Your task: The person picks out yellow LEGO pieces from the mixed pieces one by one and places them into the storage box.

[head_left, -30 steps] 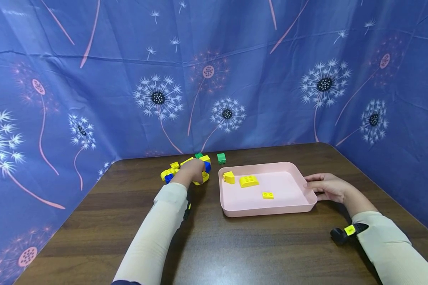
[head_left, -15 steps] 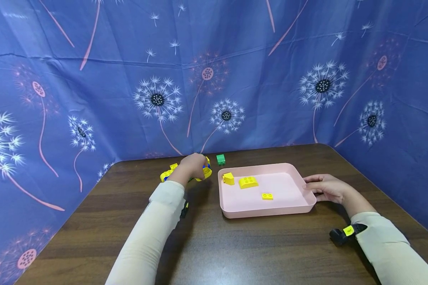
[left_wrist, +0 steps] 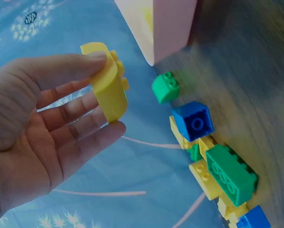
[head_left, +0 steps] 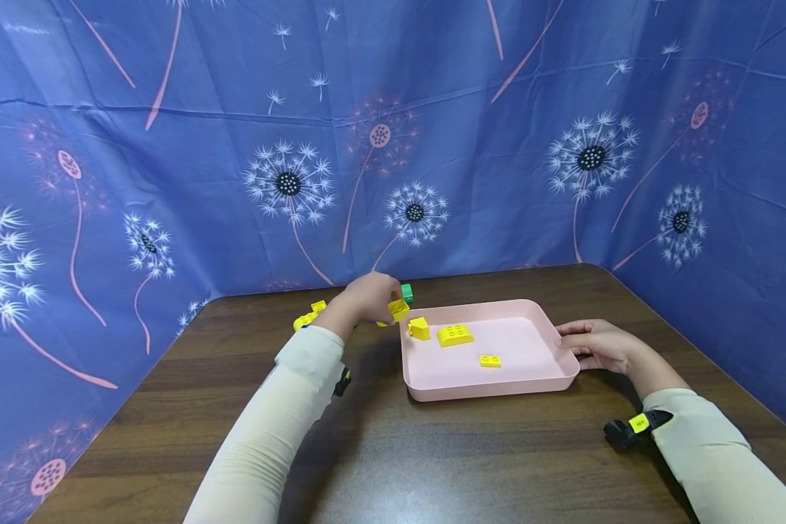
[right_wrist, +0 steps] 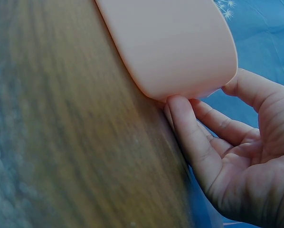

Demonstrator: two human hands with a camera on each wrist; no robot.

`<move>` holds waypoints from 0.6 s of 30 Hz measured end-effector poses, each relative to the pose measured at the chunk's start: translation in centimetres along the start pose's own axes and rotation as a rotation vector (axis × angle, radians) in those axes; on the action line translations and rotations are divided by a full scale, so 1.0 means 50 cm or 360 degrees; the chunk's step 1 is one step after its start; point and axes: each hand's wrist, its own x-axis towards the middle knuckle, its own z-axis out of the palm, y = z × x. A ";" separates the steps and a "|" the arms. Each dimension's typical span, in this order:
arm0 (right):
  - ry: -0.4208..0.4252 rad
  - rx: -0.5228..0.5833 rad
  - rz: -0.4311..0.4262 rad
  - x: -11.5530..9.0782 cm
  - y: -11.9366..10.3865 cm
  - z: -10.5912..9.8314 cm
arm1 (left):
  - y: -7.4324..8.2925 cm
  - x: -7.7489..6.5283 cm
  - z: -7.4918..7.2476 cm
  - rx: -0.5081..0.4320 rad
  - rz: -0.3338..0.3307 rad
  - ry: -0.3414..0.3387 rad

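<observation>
My left hand (head_left: 370,295) pinches a yellow curved toy brick (left_wrist: 108,88) between thumb and fingertips, raised off the table just beyond the left rim of the pink tray (head_left: 491,388). At the tray's right end, my right hand (head_left: 602,344) grips the wall, its thumb at the rim and fingers against the outside. Inside the tray lie a yellow angled brick (head_left: 419,329), a yellow curved brick (head_left: 455,335) and a small flat yellow brick (head_left: 490,361). Partly hidden behind my left hand is a pile of bricks, with a green brick (left_wrist: 232,175) and a blue brick (left_wrist: 194,121).
A lone green brick (head_left: 407,293) stands behind the tray's left corner. Yellow bricks (head_left: 306,320) show left of my left wrist. Dark wooden table (head_left: 471,458) runs back to a blue dandelion-print cloth (head_left: 498,182).
My left hand has picked a yellow curved brick from the pile, lifted it and carried it rightward to the tray's left edge. My right hand keeps its hold on the tray.
</observation>
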 end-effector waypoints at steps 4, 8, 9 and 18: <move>-0.0004 -0.0012 -0.0006 -0.001 -0.002 0.000 | 0.018 0.005 -0.001 0.0031 0.0080 -0.0034; -0.0007 -0.0021 -0.0004 0.000 -0.001 0.000 | 0.033 0.013 0.002 0.0035 0.0137 -0.0097; -0.0008 -0.0023 -0.0003 0.001 -0.001 0.000 | 0.036 0.015 0.003 0.0037 0.0149 -0.0111; -0.0003 -0.0022 -0.0007 0.002 0.005 -0.002 | 0.076 0.024 0.020 0.0057 0.0271 -0.0219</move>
